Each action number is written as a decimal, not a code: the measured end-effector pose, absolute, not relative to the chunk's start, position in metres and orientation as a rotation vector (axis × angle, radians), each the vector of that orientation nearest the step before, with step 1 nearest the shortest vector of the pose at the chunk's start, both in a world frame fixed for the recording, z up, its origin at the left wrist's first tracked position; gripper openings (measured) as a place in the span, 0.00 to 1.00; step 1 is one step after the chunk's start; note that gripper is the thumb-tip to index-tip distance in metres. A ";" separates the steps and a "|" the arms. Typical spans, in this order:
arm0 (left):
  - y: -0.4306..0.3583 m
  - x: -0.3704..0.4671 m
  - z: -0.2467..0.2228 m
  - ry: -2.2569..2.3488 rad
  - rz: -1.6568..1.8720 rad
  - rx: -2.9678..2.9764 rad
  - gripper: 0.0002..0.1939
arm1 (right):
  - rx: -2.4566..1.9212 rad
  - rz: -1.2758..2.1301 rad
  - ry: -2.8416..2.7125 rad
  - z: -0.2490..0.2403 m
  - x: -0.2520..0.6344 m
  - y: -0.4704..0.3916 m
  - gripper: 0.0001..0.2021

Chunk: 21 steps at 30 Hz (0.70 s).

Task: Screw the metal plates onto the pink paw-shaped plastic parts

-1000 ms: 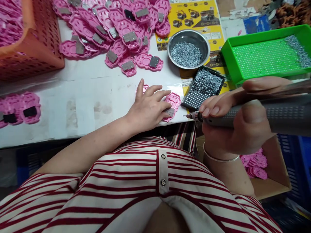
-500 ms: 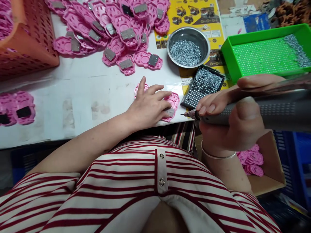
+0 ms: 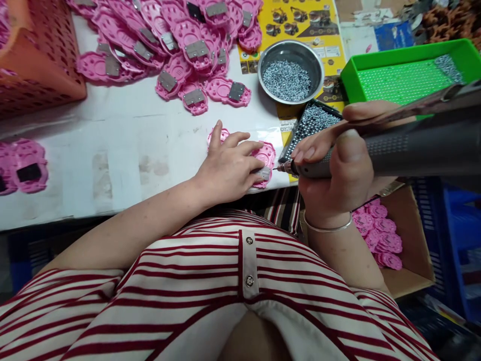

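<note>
My left hand (image 3: 233, 168) lies palm down over pink plastic parts at the table's front edge, its fingers spread. One pink part (image 3: 265, 154) shows right of the fingers, with a grey plate (image 3: 264, 174) on it under the fingertips. Some pink shows above the hand too; whether it is the same part I cannot tell. My right hand (image 3: 338, 170) is wrapped round a grey electric screwdriver (image 3: 394, 150), which lies nearly level. Its thin tip points left, at the right edge of the pink part by the plate.
A metal bowl of screws (image 3: 291, 98) stands behind a black perforated tray (image 3: 295, 140). Right of them is a green tray (image 3: 356, 70). Pink parts (image 3: 195, 47) are heaped at the back, beside an orange basket (image 3: 52, 55). A cardboard box (image 3: 417, 240) sits below, right.
My right hand has moved left with the screwdriver, bringing its tip to the pink part's edge. My left hand has stayed nearly in place.
</note>
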<state>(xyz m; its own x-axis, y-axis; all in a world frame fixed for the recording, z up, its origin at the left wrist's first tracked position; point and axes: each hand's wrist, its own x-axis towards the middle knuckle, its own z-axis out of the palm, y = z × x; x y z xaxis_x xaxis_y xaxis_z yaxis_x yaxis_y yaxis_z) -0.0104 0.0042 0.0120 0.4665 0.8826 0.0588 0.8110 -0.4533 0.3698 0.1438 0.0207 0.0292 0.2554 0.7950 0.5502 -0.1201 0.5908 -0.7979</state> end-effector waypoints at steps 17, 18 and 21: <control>0.005 -0.011 0.012 1.437 0.372 2.395 0.08 | -0.667 0.631 -1.243 0.012 0.143 0.031 0.18; 0.006 -0.012 0.012 1.428 0.374 2.386 0.08 | -0.660 0.626 -1.240 0.011 0.143 0.032 0.18; 0.007 -0.013 0.013 1.409 0.373 2.352 0.08 | -0.657 0.618 -1.222 0.010 0.142 0.031 0.18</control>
